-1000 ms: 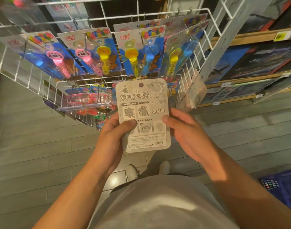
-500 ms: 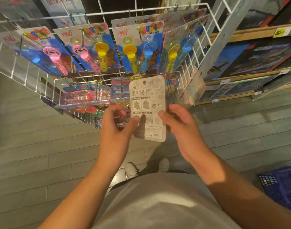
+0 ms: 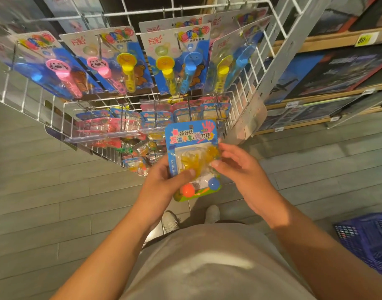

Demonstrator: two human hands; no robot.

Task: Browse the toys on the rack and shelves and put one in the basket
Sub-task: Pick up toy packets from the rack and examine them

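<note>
Toy blister pack (image 3: 191, 148): blue card, front up, yellow sticky hands, orange and blue balls; held upright just in front of wire rack (image 3: 142, 100). Rack: white, hung with bubble-wand cards. Basket (image 3: 367, 241): blue plastic, on floor, well right of rack.

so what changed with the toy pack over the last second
The toy pack was turned over: its pale printed back faced the camera before, now the blue front with the orange and blue balls shows. It also moved up toward the wire rack. The left hand still grips its left edge, and the right hand still has fingertips on its right side. The blue basket stays on the floor.
</note>
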